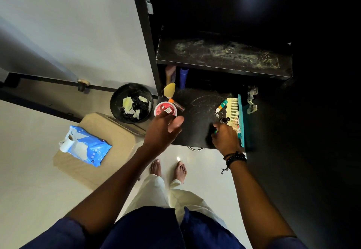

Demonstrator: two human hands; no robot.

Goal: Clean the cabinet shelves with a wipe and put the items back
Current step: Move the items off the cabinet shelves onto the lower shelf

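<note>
The black cabinet's upper shelf (224,57) is bare and streaked with dust. On the dusty lower shelf (197,116) lie a red round tin (165,110), an orange-capped tube (175,104), a yellow sponge-like item (169,90), a white-capped tube (222,105), a key ring (218,114), a cream comb (233,110) and a teal comb (241,121). My left hand (164,129) is open, its fingertips at the red tin. My right hand (224,137) is closed around small items, with a dark little bottle (224,120) sticking out of it.
A blue pack of wipes (86,145) lies on a wooden stool (109,161) at the left. A black bin (131,103) with used wipes stands beside the cabinet. Two bottles (176,74) stand at the back of the lower shelf. My bare feet are on the white floor.
</note>
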